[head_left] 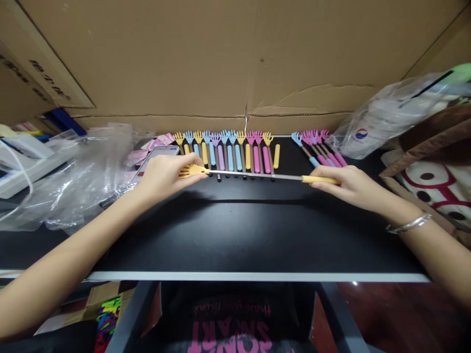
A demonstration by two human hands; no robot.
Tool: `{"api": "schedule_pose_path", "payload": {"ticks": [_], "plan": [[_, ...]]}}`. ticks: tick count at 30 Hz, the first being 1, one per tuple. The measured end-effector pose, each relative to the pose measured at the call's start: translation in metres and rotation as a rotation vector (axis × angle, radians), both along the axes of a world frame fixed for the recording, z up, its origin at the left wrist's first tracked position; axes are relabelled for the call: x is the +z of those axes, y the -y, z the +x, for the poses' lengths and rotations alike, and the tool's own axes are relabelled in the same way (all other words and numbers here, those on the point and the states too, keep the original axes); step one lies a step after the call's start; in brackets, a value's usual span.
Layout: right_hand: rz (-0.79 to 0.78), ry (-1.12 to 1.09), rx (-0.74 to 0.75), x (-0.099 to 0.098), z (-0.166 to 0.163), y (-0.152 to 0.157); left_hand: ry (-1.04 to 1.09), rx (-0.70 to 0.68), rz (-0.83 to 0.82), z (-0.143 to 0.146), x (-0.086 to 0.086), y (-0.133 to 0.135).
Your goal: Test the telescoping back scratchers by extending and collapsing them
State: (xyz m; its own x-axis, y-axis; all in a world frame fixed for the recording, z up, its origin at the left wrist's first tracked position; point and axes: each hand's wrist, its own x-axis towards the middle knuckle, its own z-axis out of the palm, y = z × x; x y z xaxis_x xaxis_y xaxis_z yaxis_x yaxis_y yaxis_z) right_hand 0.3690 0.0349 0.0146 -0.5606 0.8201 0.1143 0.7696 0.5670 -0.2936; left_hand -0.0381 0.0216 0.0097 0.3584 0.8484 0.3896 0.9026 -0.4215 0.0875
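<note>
I hold a yellow telescopic back scratcher point(253, 175) stretched out sideways above the black table point(235, 235). My left hand point(165, 174) pinches its yellow claw head. My right hand point(346, 184) is closed round its yellow handle. Just behind the extended metal rod lies a neat row of collapsed back scratchers point(226, 149) in yellow, blue, purple and pink, claws pointing away from me. A looser bunch of pink and blue scratchers point(320, 147) lies to the right of that row.
A phone point(156, 157) rests behind my left hand beside crumpled clear plastic bags point(73, 181). A filled plastic bag point(386, 117) and a brown patterned bag point(434, 166) sit at the right. Cardboard point(235, 59) walls the back.
</note>
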Motion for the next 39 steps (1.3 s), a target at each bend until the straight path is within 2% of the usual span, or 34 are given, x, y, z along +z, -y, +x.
{"api": "schedule_pose_path", "payload": {"ticks": [5,13,17,30,35,39], "plan": [[-0.067,-0.026,0.069,-0.003,-0.012,0.003,-0.014,-0.052,-0.012,0.012,-0.004,0.005],[-0.034,-0.019,0.122,-0.013,-0.035,0.015,-0.004,-0.176,-0.071,0.045,-0.014,0.02],[0.023,0.009,0.124,-0.018,-0.043,0.02,-0.005,-0.244,-0.066,0.05,-0.015,0.025],[0.167,0.006,0.113,-0.016,-0.044,0.021,0.016,-0.212,-0.035,0.051,-0.014,0.025],[0.24,0.012,0.126,-0.017,-0.043,0.022,-0.055,-0.17,-0.012,0.05,-0.013,0.025],[0.288,0.043,0.115,-0.016,-0.042,0.023,-0.135,-0.192,0.083,0.047,-0.014,0.022]]}}
